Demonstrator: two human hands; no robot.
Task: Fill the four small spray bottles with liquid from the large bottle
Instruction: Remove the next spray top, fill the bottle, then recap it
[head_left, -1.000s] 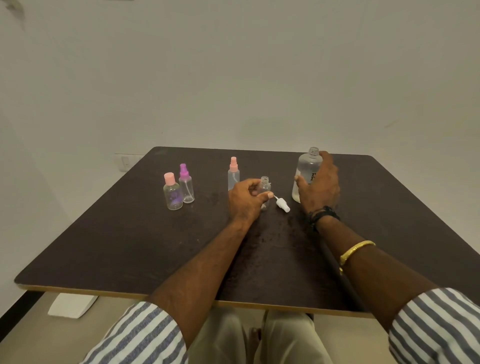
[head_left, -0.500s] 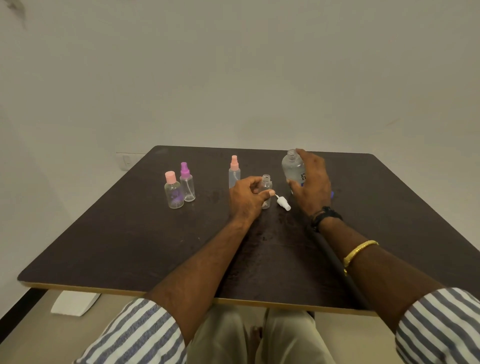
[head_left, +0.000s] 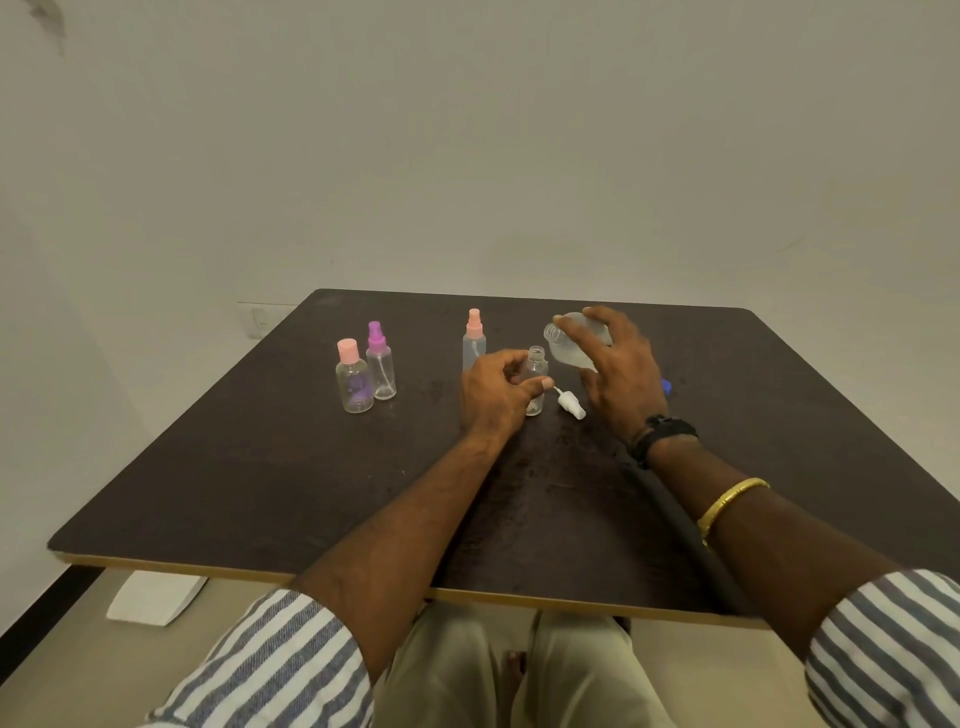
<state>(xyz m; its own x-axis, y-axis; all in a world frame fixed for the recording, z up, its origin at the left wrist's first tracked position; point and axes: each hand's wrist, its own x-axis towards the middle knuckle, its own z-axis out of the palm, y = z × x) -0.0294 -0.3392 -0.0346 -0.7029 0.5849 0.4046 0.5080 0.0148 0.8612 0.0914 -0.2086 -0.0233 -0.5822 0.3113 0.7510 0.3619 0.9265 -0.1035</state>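
My right hand (head_left: 618, 374) grips the large clear bottle (head_left: 565, 347), lifted and tilted left so its open mouth points toward the small open bottle (head_left: 535, 382). My left hand (head_left: 496, 397) holds that small bottle upright on the dark table (head_left: 260, 467). Its white spray top (head_left: 570, 405) lies on the table just right of it. Three capped small bottles stand further left: one with a peach sprayer (head_left: 474, 343), one with a purple sprayer (head_left: 381, 366), and one with a pink cap (head_left: 353, 382).
A blue cap (head_left: 667, 386) lies on the table behind my right hand. A black strap or tube (head_left: 680, 525) runs under my right forearm. A white paper (head_left: 156, 597) lies on the floor at the lower left. A plain wall stands close behind the table.
My right hand lifted the large bottle off the table, carried it left and tipped its mouth toward the small open bottle. My left hand stayed on the small bottle.
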